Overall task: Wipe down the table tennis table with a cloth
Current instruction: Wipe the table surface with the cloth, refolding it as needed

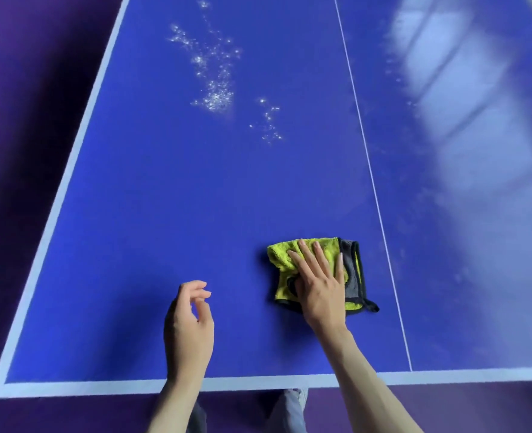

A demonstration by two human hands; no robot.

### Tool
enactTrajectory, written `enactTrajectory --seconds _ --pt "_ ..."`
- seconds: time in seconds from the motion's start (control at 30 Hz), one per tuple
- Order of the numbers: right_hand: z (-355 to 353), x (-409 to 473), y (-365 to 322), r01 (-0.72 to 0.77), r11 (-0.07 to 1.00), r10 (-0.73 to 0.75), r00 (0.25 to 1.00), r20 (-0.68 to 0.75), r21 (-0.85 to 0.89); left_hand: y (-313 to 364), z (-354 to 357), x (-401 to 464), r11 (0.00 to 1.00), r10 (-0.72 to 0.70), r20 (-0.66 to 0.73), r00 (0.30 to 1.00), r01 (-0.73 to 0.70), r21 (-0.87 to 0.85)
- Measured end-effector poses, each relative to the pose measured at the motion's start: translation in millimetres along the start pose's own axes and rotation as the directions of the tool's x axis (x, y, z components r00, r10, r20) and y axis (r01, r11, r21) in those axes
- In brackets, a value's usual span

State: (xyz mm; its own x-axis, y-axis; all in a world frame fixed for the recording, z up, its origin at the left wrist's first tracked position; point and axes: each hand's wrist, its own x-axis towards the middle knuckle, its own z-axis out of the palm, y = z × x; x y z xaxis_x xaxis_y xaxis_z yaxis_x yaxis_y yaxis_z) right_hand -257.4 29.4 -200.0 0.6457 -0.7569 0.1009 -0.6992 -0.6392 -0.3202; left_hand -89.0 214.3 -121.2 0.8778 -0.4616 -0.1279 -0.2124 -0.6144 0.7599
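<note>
The blue counter fills most of the head view, its pale border running along the near edge at 6 o'clock and up the left side toward 11 o'clock. A thin white centre line runs from 12 o'clock down to the near edge at about 5 o'clock. The yellow-and-grey cloth lies folded on the counter just left of that line, near the front edge but apart from it. The right hand rests flat on the cloth with straight, spread fingers, so its grip is apart and pressing, not clamped. The left hand is at about 7 o'clock from the cloth, well apart from it, fingers loosely curled around nothing; whether it touches the surface cannot be told.

Open blue surface stretches from the cloth toward 9 o'clock to the left border and toward 12 o'clock up to a scatter of bright droplets, which sits well apart from the cloth at about 11 o'clock. Right of the centre line, a pale window reflection washes over the surface and makes its state hard to read. The far end and right edge of the counter are cut off. Below the near edge, trouser legs show partly between the forearms, against dark purple floor.
</note>
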Motion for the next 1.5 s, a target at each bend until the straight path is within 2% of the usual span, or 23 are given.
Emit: enactTrajectory --seconds 0.13,0.27,0.4,0.5,0.63,0.73,0.97,1.07,1.2,1.37,1.5 --pt "-28.2 -4.8 69.3 -0.102 0.992 0.102 0.995 -0.005 -0.070 0.5 30.5 -8.8 0.980 0.080 0.026 0.996 -0.083 0.182" --pt "-40.5 0.2 101.6 -0.237 0.966 0.236 0.971 -0.022 -0.104 -22.9 24.7 -1.7 0.854 0.101 0.062 0.993 -0.118 0.506" --pt "-37.1 14.2 82.3 -0.440 0.897 0.436 0.897 -0.079 -0.044 -37.4 15.3 9.6 0.789 0.075 0.130 0.989 -0.138 0.598" --pt "-20.4 32.2 36.0 -0.490 0.871 0.485 0.869 -0.098 -0.035 -43.2 2.3 17.1 0.773 0.117 0.173 0.978 -0.199 0.602" --pt "9.8 61.9 -35.6 -0.357 0.933 0.354 0.933 -0.056 -0.053 -60.5 -31.1 41.2 0.805 0.177 0.143 0.974 -0.227 0.549" --pt "33.0 81.5 -95.7 -0.302 0.952 0.302 0.953 -0.009 -0.051 -88.1 -65.1 68.1 0.793 0.207 0.112 0.972 -0.233 0.563" --pt "95.8 132.0 -260.1 -0.005 0.998 0.011 0.996 0.084 -0.064 -134.3 -138.0 148.2 0.809 0.165 -0.006 0.986 -0.132 0.573" --pt "122.6 145.7 -338.1 0.116 0.993 -0.112 0.985 0.134 -0.023 -146.9 -162.9 166.5 0.810 0.099 0.011 0.995 -0.087 0.580" --pt "148.3 158.5 -421.4 0.191 0.981 -0.193 0.965 0.177 0.028 -171.9 -179.0 173.1 0.806 -0.035 0.053 0.998 -0.003 0.592" --pt "160.6 166.7 -444.8 0.205 0.977 -0.212 0.964 0.161 0.063 -184.2 -187.1 167.6 0.791 0.008 0.071 0.997 -0.050 0.610" --pt "153.6 169.2 -426.8 0.280 0.951 -0.299 0.940 0.166 0.131 -168.8 -180.9 164.7 0.781 0.041 -0.009 0.999 -0.027 0.624"
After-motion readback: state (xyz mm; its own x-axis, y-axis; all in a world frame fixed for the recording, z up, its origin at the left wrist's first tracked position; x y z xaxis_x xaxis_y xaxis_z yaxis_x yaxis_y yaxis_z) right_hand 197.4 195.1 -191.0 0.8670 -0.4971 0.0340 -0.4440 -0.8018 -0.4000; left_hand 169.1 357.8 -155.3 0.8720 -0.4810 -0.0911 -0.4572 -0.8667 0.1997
